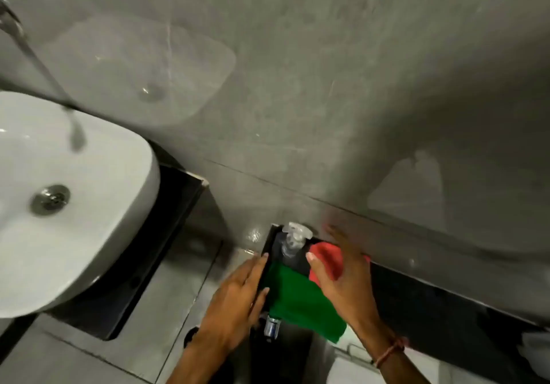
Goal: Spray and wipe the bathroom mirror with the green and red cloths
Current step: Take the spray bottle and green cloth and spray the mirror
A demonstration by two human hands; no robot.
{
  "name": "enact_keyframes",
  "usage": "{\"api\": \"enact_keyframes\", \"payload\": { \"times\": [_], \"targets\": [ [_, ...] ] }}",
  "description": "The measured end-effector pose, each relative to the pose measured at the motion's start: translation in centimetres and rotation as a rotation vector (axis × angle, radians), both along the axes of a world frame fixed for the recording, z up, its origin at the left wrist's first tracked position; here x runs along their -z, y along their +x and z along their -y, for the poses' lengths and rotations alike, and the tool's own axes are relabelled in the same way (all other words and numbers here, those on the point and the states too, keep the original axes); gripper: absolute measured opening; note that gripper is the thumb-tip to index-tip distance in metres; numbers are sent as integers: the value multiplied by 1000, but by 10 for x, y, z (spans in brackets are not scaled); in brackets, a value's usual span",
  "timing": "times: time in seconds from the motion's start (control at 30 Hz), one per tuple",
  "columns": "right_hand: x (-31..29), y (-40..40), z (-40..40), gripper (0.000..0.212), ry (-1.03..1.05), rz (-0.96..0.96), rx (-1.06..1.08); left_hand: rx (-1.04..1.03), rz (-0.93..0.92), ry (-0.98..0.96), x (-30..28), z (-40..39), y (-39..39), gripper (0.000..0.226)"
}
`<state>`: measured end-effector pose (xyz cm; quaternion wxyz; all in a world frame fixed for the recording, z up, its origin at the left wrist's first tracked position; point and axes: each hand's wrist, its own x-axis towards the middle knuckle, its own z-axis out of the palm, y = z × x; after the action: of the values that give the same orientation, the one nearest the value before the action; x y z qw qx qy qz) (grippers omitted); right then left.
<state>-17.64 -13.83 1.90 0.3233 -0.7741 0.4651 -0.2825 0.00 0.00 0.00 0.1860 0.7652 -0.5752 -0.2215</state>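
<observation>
Looking down, you see the white ceramic washbasin (74, 205) at left. On the black ledge (416, 291) the green cloth (300, 300) hangs over the edge, beside the clear spray bottle (293, 239). Your right hand (342, 276) grasps the red cloth (326, 257). Your left hand (238, 297) lies flat and released against the ledge's end.

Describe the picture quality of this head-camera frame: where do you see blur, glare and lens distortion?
Head view: wide-angle bending curves the white ceramic basin and the wall lines; motion blur smears the chrome tap spout and the right hand on the red cloth; small glare spots sit on the glossy grey wall tiles; the green cloth is oversaturated.
</observation>
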Motion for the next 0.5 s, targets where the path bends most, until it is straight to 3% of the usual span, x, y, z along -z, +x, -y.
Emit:
{"api": "enact_keyframes", "payload": {
  "times": [0.07,0.17,0.37,0.5],
  "targets": [
    [25,5,16,68,93,-48,-66,78,-196,136,30,22,2,59],
    [52,21,36,70,315,-34,-171,117,-139,273,67,59,1,58],
    [96,57,59,59,142,45,-402,207,61,498,109,91,-12,73],
    [110,69,58,47,81,132,-414,203,131,531,115,82,-28,52]
  ]
}}
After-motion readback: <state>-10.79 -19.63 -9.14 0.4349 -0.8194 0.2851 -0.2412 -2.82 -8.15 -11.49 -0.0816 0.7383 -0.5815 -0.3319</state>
